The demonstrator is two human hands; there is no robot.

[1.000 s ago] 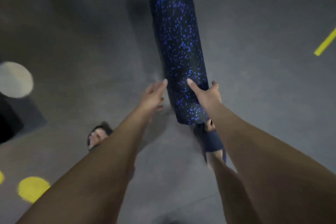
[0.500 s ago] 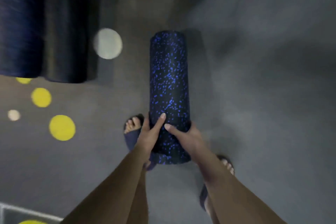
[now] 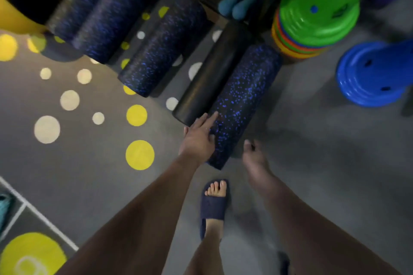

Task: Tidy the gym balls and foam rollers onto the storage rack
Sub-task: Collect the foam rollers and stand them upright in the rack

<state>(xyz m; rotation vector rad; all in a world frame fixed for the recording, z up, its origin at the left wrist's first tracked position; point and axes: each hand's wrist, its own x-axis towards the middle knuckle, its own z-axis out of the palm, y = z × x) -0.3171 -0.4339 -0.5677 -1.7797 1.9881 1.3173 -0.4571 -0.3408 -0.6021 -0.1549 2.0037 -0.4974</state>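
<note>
speckled roller [image 3: 240,105] is seen lying on the grey floor [image 3: 324,163], tilted up and to the right, its near end close to both hands. its far end is just beside a stack of coloured discs [image 3: 312,27] topped in green. it is laid flush along the right side of a plain black roller [image 3: 210,76]; the two look to be touching along their length.

left hand [image 3: 199,138] is laid flat on the speckled roller's near left edge, fingers [image 3: 212,119] spread and extended, not wrapped around it. right hand [image 3: 254,156] is held just off the roller's near right end, fingers loosely curled, nothing gripped; whether it touches the roller cannot be told.

further left, more speckled rollers are seen in a rough row at the same angle: one [image 3: 163,51] on its own, then a blurred pair [image 3: 100,13] near the top left. whether those rest on a rack or on the floor cannot be told. a yellow ball [image 3: 9,15] is partly cut off at the left edge.

a blue disc stack [image 3: 371,76] sits on the floor at right, well apart from the rollers. yellow and white dots [image 3: 139,155] are marked on the floor at left. one foot in a dark slide sandal [image 3: 213,203] is placed below the roller's near end, between the forearms.
</note>
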